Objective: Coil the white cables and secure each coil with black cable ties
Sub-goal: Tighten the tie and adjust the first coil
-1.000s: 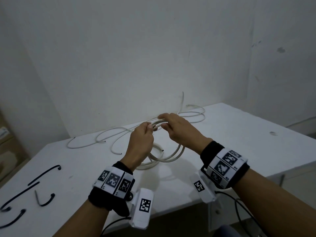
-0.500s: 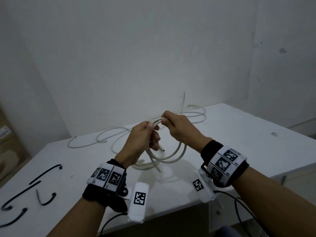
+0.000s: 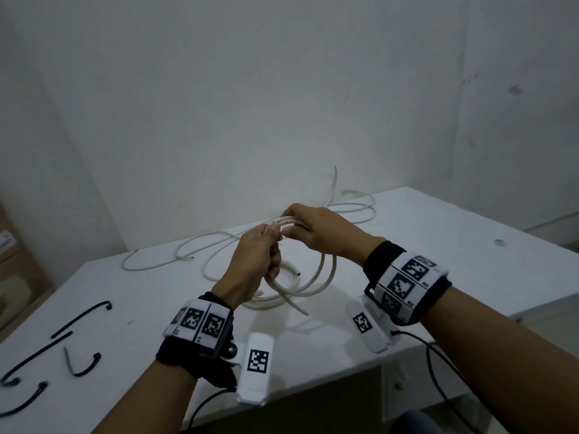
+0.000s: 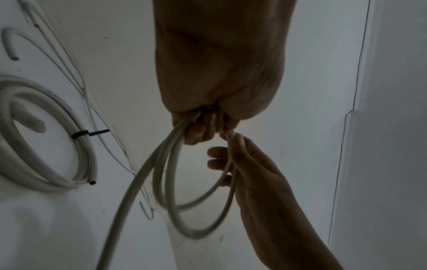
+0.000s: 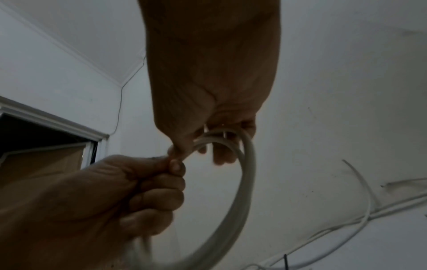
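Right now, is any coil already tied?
Yes, in the left wrist view a finished coil lies on the table with a black tie cinched around it.

No legible text or labels

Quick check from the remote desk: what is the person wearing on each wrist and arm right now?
Both forearms are bare. Each wrist carries a black strap with a white band of square black-and-white markers. A white camera block with one marker hangs below the left wrist, another below the right. A thin black cable trails from each.
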{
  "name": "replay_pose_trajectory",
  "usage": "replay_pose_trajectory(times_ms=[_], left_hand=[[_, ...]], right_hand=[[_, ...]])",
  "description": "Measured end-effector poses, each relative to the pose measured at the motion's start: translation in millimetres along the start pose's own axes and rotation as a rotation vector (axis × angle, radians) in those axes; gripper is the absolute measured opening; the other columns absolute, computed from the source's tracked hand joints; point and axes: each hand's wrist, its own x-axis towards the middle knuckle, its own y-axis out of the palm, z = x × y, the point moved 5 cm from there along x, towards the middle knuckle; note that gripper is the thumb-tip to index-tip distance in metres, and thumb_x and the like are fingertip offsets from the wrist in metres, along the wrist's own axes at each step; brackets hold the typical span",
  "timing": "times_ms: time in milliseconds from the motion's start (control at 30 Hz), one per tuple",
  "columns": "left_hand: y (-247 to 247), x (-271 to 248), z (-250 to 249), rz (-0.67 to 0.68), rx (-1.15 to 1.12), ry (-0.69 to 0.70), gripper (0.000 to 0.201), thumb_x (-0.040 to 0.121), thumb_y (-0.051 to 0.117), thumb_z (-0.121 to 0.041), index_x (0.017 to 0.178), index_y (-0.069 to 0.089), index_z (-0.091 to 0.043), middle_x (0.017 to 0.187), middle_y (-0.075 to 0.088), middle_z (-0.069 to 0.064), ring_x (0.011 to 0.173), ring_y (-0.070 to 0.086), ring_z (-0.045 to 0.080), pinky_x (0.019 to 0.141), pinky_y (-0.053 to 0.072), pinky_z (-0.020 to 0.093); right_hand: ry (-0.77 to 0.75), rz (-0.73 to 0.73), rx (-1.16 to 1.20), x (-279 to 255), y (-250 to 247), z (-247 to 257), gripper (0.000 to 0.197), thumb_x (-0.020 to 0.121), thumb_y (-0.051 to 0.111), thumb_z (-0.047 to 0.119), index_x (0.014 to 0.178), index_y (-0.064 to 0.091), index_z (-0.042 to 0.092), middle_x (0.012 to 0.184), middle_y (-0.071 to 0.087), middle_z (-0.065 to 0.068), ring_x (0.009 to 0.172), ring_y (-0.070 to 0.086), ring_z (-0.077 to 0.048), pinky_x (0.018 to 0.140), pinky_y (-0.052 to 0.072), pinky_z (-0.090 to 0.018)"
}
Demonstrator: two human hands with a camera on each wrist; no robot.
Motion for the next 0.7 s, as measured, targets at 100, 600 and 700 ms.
replay_pose_trajectory(times_ms=[100, 600, 700], left_hand=[[-10.7, 8.1, 0.8, -0.17, -0.154, 0.0, 0.032, 0.103, 0.038, -0.024, 0.073, 0.04, -0.015, 0.046, 0.029, -0.007, 0.036, 0.026, 0.007, 0.035, 0.027, 0.019], [-9.7, 3.2, 14.0, -0.287, -0.637, -0.05, 0.038, 0.104, 0.034, -0.029, 0.069, 0.037, -0.015, 0.044, 0.025, -0.006, 0.034, 0.026, 0.007, 0.034, 0.031, 0.018], [-7.3, -1.0, 21.4, -0.308, -0.639, -0.073, 0.036, 0.104, 0.034, -0.028, 0.071, 0.037, -0.014, 0.045, 0.027, -0.005, 0.035, 0.03, 0.008, 0.037, 0.037, 0.02]], right_hand=[[0.045, -0.364, -0.054, -18.6, -9.9, 0.7, 0.035, 0.09, 0.057, 0.036, 0.12, 0.053, 0.017, 0.105, 0.059, -0.003, 0.096, 0.055, -0.018, 0.083, 0.044, -0.034], [0.576, -0.463, 1.608, -56.1, 68.1, 10.2, 0.019, 0.102, 0.036, 0.015, 0.098, 0.053, 0.007, 0.103, 0.066, -0.012, 0.088, 0.066, -0.026, 0.076, 0.056, -0.033], [0.613, -0.561, 1.716, -54.3, 61.2, 13.9, 0.027, 0.101, 0.034, 0.016, 0.092, 0.057, 0.006, 0.092, 0.069, -0.014, 0.082, 0.066, -0.028, 0.078, 0.057, -0.037]])
